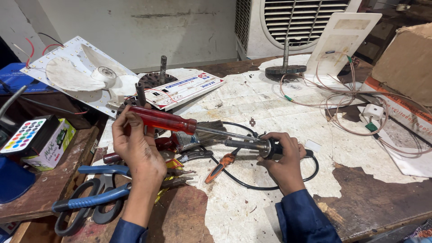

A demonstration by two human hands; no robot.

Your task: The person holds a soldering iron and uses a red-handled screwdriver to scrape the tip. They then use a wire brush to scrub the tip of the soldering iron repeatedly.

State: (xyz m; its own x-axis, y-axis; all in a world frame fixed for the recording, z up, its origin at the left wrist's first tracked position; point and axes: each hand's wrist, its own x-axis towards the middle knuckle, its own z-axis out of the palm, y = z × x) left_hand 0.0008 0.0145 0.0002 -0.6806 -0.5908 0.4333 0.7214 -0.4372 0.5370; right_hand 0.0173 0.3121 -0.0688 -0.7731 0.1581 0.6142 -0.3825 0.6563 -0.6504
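Workbench [279,112] first: a worn top with white paper peeling off bare wood, cluttered edge to edge. At the back stands a louvred cooler [297,22], at far right a cardboard box [405,63], and at far left a white panel carrying a fan blade [85,74]. Loops of copper wire [342,96] spread over the right half. Blue-handled shears [96,193] lie at the near left edge, with orange-handled pliers [220,165] close to centre.

I log my left hand [137,150] as raised and clenched round the red handle of a screwdriver [168,120]. Its shaft runs rightward and slightly down across the bench, so the long axis is close to horizontal in the head view, tip toward the other hand.

My right hand [283,157] is wrapped round a small dark cylindrical part [270,148] with a metal collar, fingers closed on it, held just above the bench top. A black cable [256,182] loops from it toward me and back round.

Key relation: the part lies to the right of the left fingers, at the far end of the shaft, with its open metal end facing left along the same line. The tip appears to meet that collar; I cannot tell whether it is seated. The right hand is the one on the part; the left is a shaft's length off
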